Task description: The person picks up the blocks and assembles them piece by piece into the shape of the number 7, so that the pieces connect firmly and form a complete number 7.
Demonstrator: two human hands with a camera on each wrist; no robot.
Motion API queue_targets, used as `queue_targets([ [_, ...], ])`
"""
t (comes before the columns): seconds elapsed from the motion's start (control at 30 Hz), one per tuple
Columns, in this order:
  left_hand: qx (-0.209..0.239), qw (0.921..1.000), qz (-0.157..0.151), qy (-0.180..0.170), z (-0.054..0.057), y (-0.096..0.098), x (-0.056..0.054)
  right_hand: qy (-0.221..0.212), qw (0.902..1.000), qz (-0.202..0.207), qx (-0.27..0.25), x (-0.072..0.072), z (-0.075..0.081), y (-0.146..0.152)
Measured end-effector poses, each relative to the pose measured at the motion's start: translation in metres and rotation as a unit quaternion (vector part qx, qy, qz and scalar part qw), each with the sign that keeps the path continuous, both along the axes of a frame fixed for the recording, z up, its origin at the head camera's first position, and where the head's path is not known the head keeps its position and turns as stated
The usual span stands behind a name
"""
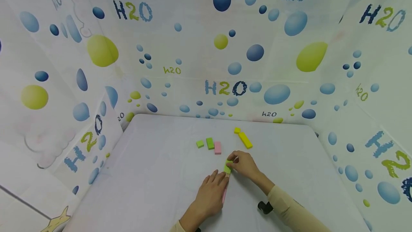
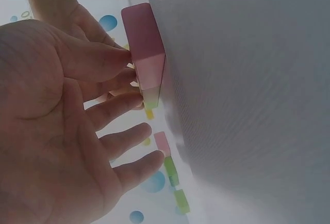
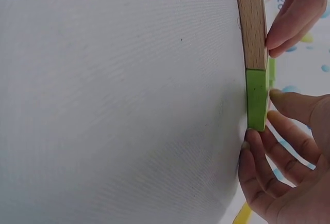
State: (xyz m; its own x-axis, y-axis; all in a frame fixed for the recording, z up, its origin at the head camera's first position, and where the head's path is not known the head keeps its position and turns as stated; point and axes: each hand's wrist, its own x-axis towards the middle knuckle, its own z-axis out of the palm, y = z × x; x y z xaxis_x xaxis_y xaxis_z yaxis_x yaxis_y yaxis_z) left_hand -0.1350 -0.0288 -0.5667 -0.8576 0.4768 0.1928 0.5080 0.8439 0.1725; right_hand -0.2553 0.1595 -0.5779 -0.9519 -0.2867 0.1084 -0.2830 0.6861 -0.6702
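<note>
A row of blocks lies on the white table, pink at its near end and green at its far end. My right hand [image 1: 245, 164] pinches the green block [image 3: 257, 100] between thumb and fingers. That block touches the end of a bare wood block [image 3: 252, 28] in the right wrist view. Beside the row, my left hand [image 1: 210, 193] has its fingers mostly straight, its thumb touching the pink block [image 2: 147, 43]. From above, this hand partly hides the pink and wood blocks.
Farther back on the table [image 1: 154, 160] lie a light green block [image 1: 200, 144], a green block [image 1: 210, 143] and a pink block [image 1: 217, 148]. To their right are a small yellow block [image 1: 237, 130] and a long yellow block [image 1: 245, 140]. Printed curtains enclose the table.
</note>
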Motion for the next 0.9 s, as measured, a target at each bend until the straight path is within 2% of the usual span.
queue_targets([
  [0.33, 0.003, 1.0000, 0.002, 0.001, -0.002, 0.000, -0.001, -0.005, 1.0000, 0.007, -0.003, -0.007, 0.004, 0.004],
  [0.47, 0.007, 1.0000, -0.003, 0.002, -0.004, -0.001, -0.002, 0.009, 0.9997, -0.023, -0.009, -0.017, 0.002, 0.012],
  [0.63, 0.012, 0.9997, -0.008, 0.018, -0.012, -0.003, -0.004, 0.043, 0.9978, -0.040, -0.030, -0.032, 0.000, 0.023],
  [0.8, 0.011, 0.9997, -0.005, 0.022, -0.018, -0.003, -0.005, 0.092, 0.9940, -0.057, -0.018, -0.049, 0.001, 0.034],
  [0.9, 0.014, 0.9996, -0.006, 0.022, -0.018, -0.003, -0.005, 0.096, 0.9930, -0.070, -0.005, -0.057, 0.004, 0.039],
])
